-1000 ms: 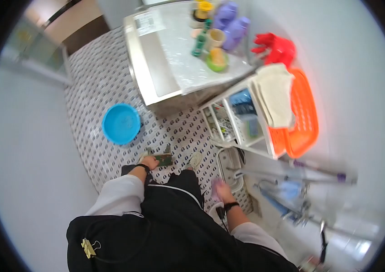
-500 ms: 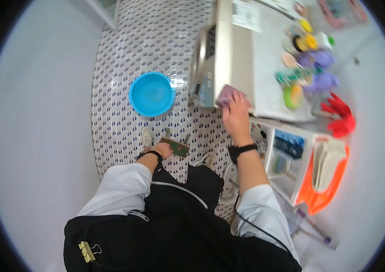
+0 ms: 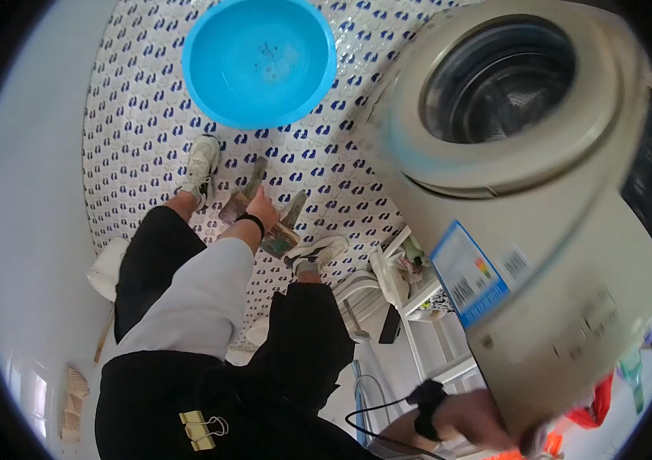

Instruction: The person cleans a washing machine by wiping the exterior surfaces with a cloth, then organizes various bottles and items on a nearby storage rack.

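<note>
My left hand (image 3: 262,208) is closed round the board of a small worn wooden stool (image 3: 280,239) between my feet. The stool is tilted, and two of its legs point away from me. At the lower right my right hand (image 3: 475,418) reaches the near top edge of a beige front-loading washing machine (image 3: 548,307). A mauve cloth (image 3: 533,441) shows at its fingertips; motion blur and the machine's edge hide most of the fingers. The machine's round door (image 3: 510,84) faces the patterned floor.
A light blue basin (image 3: 265,61) with a little liquid and dark specks stands on the floor ahead. White shelving (image 3: 418,307) holds items beside the machine. A white bucket (image 3: 109,268) is at the left wall. Bottles and a red glove (image 3: 594,406) appear at far right.
My view has dropped and turned, so the machine's front and side now show large. My right hand has gone from the machine's front top corner toward its rear. My left hand stays on the stool.
</note>
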